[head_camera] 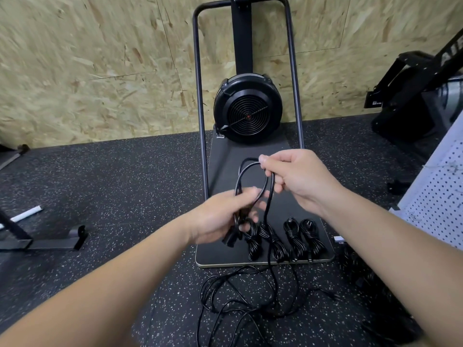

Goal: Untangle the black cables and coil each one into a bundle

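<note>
While four finished bundles (285,240) lie side by side on the near end of the black base plate (225,166), the person is partway through coiling another black cable (251,182). The left hand (220,219) grips the gathered strands low down, fingers curled round them, with what looks like a plug (229,240) hanging just below the palm, though blur makes that hard to confirm. The right hand (298,179), raised higher, pinches the top of the loop between thumb and curled fingers. From this loop the cable drops past the bundles and over the plate's edge into a loose tangle (250,299) on the speckled rubber floor (112,186), so most of its length appears still uncoiled.

By my reading the step in hand is forming the first loops of this bundle. The next move calls for the right hand to draw up more slack from the tangle and lay another loop into the left hand's grip, watching that the trailing line does not snag the other strands on the floor.
</note>
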Tool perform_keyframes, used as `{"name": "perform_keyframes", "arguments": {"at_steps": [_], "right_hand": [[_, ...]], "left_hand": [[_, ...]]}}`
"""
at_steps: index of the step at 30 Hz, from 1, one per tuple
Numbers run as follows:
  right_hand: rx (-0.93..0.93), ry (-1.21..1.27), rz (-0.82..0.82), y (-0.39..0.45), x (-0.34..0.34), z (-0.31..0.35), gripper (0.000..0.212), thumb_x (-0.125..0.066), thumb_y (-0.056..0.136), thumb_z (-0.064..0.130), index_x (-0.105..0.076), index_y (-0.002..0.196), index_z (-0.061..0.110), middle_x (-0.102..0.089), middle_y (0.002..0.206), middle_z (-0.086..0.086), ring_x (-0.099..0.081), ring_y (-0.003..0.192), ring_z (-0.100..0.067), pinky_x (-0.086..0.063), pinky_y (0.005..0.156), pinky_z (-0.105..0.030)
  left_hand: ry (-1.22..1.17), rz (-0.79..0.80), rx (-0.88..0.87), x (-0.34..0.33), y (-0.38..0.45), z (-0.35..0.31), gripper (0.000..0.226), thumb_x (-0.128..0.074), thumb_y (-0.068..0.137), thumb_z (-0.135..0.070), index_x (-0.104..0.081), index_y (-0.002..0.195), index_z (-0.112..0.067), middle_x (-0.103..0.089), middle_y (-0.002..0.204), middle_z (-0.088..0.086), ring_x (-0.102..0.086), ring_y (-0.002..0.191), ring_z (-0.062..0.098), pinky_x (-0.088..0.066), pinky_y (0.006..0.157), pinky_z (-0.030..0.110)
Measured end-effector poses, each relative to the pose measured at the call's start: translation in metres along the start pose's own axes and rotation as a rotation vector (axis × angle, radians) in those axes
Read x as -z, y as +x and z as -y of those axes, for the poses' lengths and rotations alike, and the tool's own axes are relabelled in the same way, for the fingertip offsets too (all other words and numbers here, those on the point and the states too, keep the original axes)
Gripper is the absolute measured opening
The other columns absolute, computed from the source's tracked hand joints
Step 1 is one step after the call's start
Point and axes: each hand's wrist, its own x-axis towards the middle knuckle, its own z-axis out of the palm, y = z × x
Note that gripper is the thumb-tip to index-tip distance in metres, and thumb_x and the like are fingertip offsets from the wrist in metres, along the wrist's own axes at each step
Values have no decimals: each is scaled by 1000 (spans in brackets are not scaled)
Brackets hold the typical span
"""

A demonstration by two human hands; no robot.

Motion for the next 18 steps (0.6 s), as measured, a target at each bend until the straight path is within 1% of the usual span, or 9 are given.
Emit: {"name": "perform_keyframes", "arguments": {"at_steps": [3,5,7,9,11,12,14,16,18], "right_hand": [[48,-16,-50,1,-3,3,24,-82,98,28,-77,91,5,-73,77,-8,-55,51,-20,-51,63,-37],[160,-159,-67,1,-2,3,17,-82,98,27,-76,92,12,-77,80,-2,-60,52,-18,-54,61,-38],[350,-395,-90,3,0,0,10,-81,98,28,-74,100,22,-75,95,5,-65,68,-13,-59,71,-37],[470,-631,-67,6,1,-8,24,-77,100,38,-70,121,26,-62,121,9,-62,98,-11,-52,89,-32],[391,-684,-14,7,0,-12,27,-66,105,50,-71,116,26,-62,117,8,-60,101,-11,-46,91,-34],[308,-650,30,5,-1,-11,32,-62,107,53,-72,101,24,-68,102,9,-63,90,-10,-46,84,-35],[137,-437,98,6,-2,-7,49,-62,107,54,-72,82,13,-73,80,7,-69,79,-14,-53,80,-41],[0,-9,147,9,-2,-1,49,-66,107,51,-68,84,7,-74,85,2,-76,102,-20,-57,106,-51],[-109,417,168,9,-6,6,40,-65,110,43,-65,96,5,-78,106,-5,-76,120,-24,-48,120,-54]], "left_hand": [[119,68,-59,-15,1,10,19,-66,111,-25,-63,124,-12,-66,120,7,-52,91,14,-42,77,29],[153,57,-98,-23,3,13,6,-64,112,-24,-59,110,-20,-69,101,9,-54,95,25,-42,83,36],[177,1,-124,-26,6,12,15,-58,115,-27,-56,102,-21,-54,76,3,-65,104,31,-41,97,45],[185,-11,-153,-26,8,10,18,-52,118,-27,-54,103,-16,-38,71,0,-73,111,32,-41,114,52],[127,29,-168,-25,8,8,17,-51,118,-24,-52,106,-12,-36,71,1,-72,90,32,-44,114,64],[101,49,-167,-25,8,8,15,-52,117,-23,-52,107,-12,-38,72,3,-65,76,28,-49,105,65],[98,64,-154,-23,6,8,13,-56,116,-21,-53,107,-12,-42,74,5,-47,61,20,-54,84,51],[101,74,-142,-21,6,6,15,-59,114,-20,-56,103,-9,-47,76,6,-40,57,16,-53,74,37],[71,90,-142,-19,5,1,18,-59,113,-21,-61,104,-6,-48,74,4,-47,62,17,-53,80,38]]}}
